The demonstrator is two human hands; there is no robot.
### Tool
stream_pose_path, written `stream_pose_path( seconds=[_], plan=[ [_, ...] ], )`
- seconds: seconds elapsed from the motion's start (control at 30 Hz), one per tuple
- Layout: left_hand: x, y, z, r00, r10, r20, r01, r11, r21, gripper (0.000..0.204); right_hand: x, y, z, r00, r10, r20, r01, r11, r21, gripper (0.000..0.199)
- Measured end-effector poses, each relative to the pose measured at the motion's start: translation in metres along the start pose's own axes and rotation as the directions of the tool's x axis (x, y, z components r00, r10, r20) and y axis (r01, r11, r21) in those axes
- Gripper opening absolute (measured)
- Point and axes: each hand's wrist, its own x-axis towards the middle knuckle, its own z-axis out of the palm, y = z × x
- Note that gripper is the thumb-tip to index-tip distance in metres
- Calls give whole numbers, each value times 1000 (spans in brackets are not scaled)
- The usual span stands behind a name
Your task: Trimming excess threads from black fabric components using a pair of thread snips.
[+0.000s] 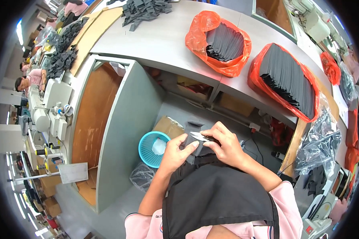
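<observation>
My left hand (174,154) pinches a dark grey fabric piece (190,140) in front of the black apron (221,197), thumb on top. My right hand (228,146) is closed around a pair of thread snips (198,136). Their silver blades point left and lie over the fabric, close to my left thumb. Most of the snips' handle is hidden by my right fingers. Whether the blades touch the cloth or a thread, I cannot tell.
Two red plastic bags (192,42) (256,75) of stacked dark grey pieces stand on the light table (159,38). More pieces (141,14) lie heaped at the back. A blue basket (143,148) stands on the floor, left of my hands, beside a grey-green panel (125,131).
</observation>
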Motion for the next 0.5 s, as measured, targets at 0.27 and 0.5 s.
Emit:
stream_pose_path(
  seconds=[0.27,0.5],
  plan=[
    [27,-2,-8,1000,-28,9,27,995,99,18,27,11,0,1000,11,8,-10,993,-120,29],
    [66,2,-26,988,-121,-99,80,936,-343,22,61,29,-5,964,248,-97,-207,927,312,32]
  ],
)
